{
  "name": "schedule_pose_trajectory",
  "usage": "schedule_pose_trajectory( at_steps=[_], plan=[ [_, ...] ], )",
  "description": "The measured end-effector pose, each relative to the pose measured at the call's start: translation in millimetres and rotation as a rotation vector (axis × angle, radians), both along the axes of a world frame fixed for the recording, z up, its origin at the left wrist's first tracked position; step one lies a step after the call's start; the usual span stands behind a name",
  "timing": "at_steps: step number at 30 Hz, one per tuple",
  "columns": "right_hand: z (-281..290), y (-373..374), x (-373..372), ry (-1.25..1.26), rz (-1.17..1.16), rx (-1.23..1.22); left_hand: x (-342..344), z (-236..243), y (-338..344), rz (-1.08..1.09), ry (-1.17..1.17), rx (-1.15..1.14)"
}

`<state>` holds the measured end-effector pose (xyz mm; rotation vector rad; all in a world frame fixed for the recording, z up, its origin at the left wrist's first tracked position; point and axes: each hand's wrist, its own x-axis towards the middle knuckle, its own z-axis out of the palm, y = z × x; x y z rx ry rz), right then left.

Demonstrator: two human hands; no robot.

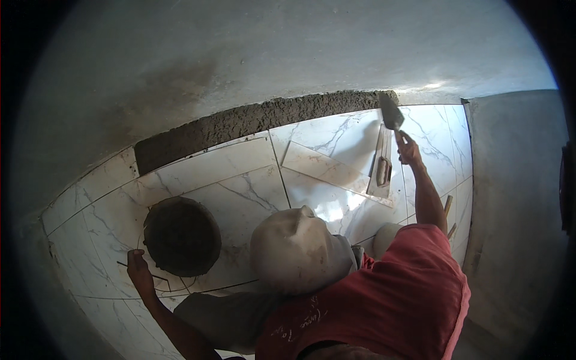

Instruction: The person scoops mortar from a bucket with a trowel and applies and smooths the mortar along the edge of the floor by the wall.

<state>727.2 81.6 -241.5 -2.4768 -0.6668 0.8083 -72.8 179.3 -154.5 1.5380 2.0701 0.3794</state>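
Observation:
My right hand (409, 151) is closed around the handle of a pointing trowel (392, 113). Its blade reaches the far right end of a dark, rough mortar strip (252, 119) along the wall's foot. Below that hand, a flat finishing trowel (379, 165) with a loop handle lies across a loose cut tile strip (321, 167). At the left, my left hand (139, 267) has its fingers curled beside a round bucket (183, 237) of dark mortar. Thin dark rods show by these fingers; what they hold is unclear.
White marble-veined tiles (246, 192) cover the floor. A grey plastered wall (258, 48) rises at the far side, another wall (510, 180) at the right. A pale, dusty rounded form (297, 249) blocks the view at the middle. Wooden sticks (449, 207) stand behind my right arm.

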Motion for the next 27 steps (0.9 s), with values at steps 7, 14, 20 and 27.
schedule_pose_trajectory(
  at_steps=[7,14,20,27],
  plan=[
    [-63,-25,59,0.06,0.357,0.377,5,-1,-2,-0.032,0.002,0.082],
    [3,8,44,-0.191,0.015,-0.128,8,7,-1,0.012,0.05,-0.018],
    [-68,-62,111,-0.803,0.688,-0.049,2,-1,-1,0.001,0.014,0.0],
    [-30,-10,66,-0.454,0.157,-0.143,5,8,-5,-0.008,0.016,0.053]
  ],
)
